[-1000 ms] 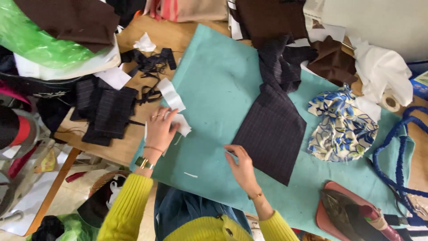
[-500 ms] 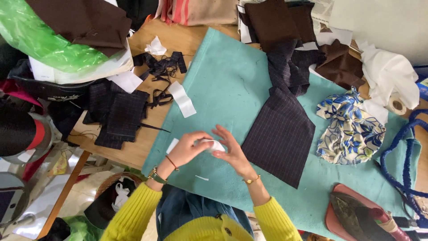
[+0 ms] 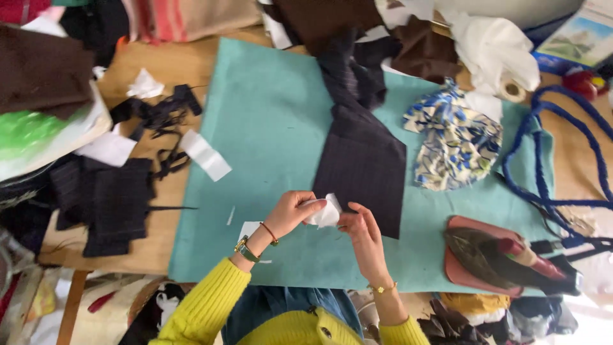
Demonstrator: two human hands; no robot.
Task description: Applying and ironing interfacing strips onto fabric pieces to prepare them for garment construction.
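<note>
My left hand [image 3: 290, 211] and my right hand [image 3: 361, 227] meet over the near part of a teal cloth mat [image 3: 268, 128]. Between their fingertips they pinch a small white scrap [image 3: 327, 213], lifted a little off the mat. A dark pinstriped fabric piece [image 3: 364, 160] lies flat on the mat just beyond my right hand. Another small white piece [image 3: 249, 229] lies on the mat under my left wrist.
An iron [image 3: 504, 255] rests on a pink pad at the right, with a blue cord [image 3: 543, 160] looping beyond it. Blue-and-white patterned fabric [image 3: 456, 144] lies right of the pinstripe. Dark fabric pieces [image 3: 108, 198], black straps and white strips [image 3: 205, 155] sit on the wooden table at left.
A second ago my hands lay apart on the mat. They came together and lifted the white scrap; now both hold it near the pinstriped piece.
</note>
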